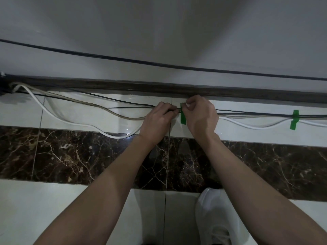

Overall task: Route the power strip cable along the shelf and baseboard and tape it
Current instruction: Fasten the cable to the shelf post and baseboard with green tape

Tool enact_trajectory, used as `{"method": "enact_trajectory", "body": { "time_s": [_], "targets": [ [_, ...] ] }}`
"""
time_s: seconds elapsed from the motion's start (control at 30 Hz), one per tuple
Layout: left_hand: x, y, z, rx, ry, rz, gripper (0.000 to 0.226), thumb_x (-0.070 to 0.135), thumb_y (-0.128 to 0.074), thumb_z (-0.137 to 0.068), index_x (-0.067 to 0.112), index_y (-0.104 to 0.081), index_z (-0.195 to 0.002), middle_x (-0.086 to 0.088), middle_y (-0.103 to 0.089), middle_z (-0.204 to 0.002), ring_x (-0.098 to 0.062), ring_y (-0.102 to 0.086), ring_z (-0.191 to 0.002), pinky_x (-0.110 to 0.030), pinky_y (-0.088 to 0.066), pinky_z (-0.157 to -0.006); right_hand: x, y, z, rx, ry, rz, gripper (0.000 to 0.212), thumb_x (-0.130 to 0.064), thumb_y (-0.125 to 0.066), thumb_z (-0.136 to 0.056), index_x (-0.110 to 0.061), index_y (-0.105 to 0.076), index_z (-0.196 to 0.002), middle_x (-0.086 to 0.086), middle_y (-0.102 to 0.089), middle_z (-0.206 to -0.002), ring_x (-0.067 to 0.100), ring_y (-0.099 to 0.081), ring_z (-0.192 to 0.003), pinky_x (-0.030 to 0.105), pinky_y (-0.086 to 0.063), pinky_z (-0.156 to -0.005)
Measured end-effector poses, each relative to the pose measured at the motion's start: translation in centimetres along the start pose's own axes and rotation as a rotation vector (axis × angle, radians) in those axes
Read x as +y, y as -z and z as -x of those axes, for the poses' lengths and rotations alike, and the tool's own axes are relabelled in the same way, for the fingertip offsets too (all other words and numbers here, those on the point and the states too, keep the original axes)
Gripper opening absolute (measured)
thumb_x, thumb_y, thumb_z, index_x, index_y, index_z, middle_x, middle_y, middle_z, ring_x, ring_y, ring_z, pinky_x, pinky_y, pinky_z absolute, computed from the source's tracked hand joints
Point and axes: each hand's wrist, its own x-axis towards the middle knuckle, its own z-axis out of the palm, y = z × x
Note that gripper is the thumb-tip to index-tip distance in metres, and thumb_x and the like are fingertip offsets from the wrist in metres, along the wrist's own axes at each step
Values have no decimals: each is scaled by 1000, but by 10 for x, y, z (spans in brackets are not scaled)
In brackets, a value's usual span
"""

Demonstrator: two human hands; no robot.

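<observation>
head view looks down at the dark baseboard where the pale wall meets the tiled floor. on the wall above the baseboard a wall cable runs across, sagging. on the white tile just below the baseboard lie a black cable, a beige cable and a white cable; left of the hands they bow away from the baseboard in loose curves, and right of the hands they lie close together and roughly parallel to it. a second tape strip, green, crosses them near the right edge. further from the baseboard is a dark marble band, then a white shoe, partly cut off at the bottom. both forearms cross the marble and cover part of the cables. the cables' left ends vanish into a dark corner by the baseboard, and which one belongs to the power strip cannot be told. the right hand hides much of the green tape and the cables under it. the left hand has its fingers curled, pinching the black cable just left of the tape. the right hand's fingers are curled and pinch the tape's end nearest the baseboard.
</observation>
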Motion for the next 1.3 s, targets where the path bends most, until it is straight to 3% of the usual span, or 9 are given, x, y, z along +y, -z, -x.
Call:
{"method": "enact_trajectory", "body": {
  "time_s": [0.13,0.3,0.47,0.63,0.87,1.03,1.3],
  "targets": [
    [1,1,-1,10,-6,2,12,-3,-68,-87,-4,-75,-96,-18,-70,-100,-33,-64,-88,-41,-57,-73,17,-4,15,168,234,-81,15,-34,-67,-95,-21,-74,-102,-7,-63,-84,12,-57,-69,28,-44,-54],
    [2,2,-1,8,-6,-1,14,-3,-68,-86,-5,-75,-98,-18,-70,-100,-33,-64,-89,-41,-57,-73,33,-6,21,170,368,-4,17,-29,-68,-96,-23,-78,-108,-1,-60,-88,16,-58,-70,30,-46,-45],
    [2,3,0,7,-5,10,16,-7,-69,-84,-5,-75,-99,-18,-70,-100,-33,-63,-89,-41,-56,-75,36,-3,25,96,417,111,25,-34,-61,-99,-28,-73,-121,5,-51,-91,21,-53,-77,26,-35,-48],
    [2,2,0,39,-13,12,15,-6,-64,-87,-5,-75,-98,-18,-70,-99,-32,-62,-88,-40,-55,-75,29,1,25,16,412,198,32,-40,-52,-101,-29,-69,-127,7,-49,-97,25,-53,-82,29,-33,-51],
    [3,2,0,30,-9,2,17,-3,-60,-89,-2,-75,-96,-17,-69,-98,-33,-62,-87,-42,-56,-70,13,6,20,-121,359,372,40,-42,-38,-107,-35,-48,-145,5,-46,-121,21,-51,-107,32,-48,-67],
    [4,3,-2,26,-4,18,10,-6,-69,-87,-4,-75,-94,-18,-70,-97,-33,-62,-85,-42,-56,-69,33,8,17,-91,351,39,26,-42,-59,-98,-34,-73,-120,-4,-43,-98,8,-45,-84,29,-43,-60],
    [0,2,-2,26,-6,33,10,-6,-69,-86,-4,-75,-93,-18,-70,-97,-33,-63,-86,-42,-57,-70,33,6,5,-100,324,46,22,-43,-69,-92,-32,-77,-110,-5,-51,-97,14,-56,-87,35,-50,-63]
  ]
}}
